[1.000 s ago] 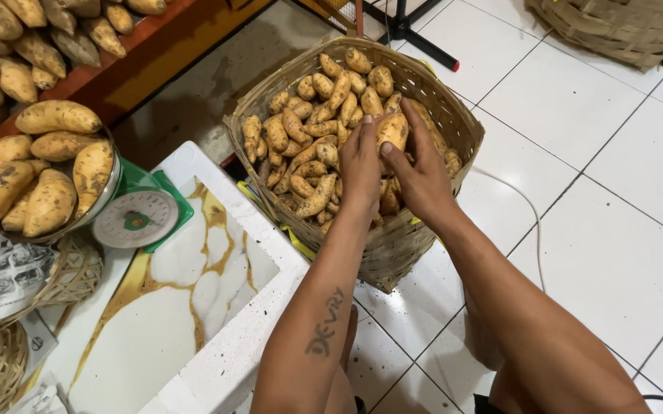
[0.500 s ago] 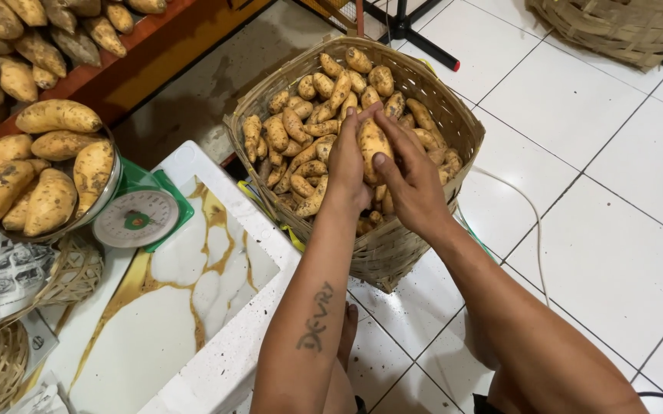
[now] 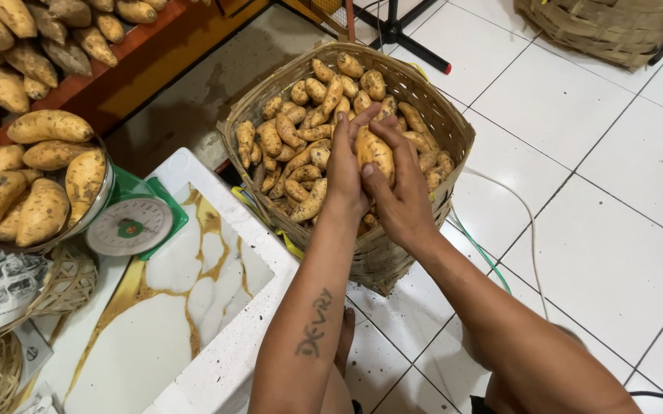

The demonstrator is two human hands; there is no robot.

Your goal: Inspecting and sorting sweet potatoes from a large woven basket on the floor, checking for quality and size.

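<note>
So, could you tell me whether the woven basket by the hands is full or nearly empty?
Full. The basket is heaped with sweet potatoes almost to its rim; both hands hold one above the pile.

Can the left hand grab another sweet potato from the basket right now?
Probably not yet: the left hand and right hand both hold one sweet potato above the basket.

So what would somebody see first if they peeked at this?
First, the big woven basket on the white tiled floor, heaped with sweet potatoes. Above it, the left hand and right hand hold one sweet potato between them. To the left, more large ones fill the pan of a green scale.
</note>
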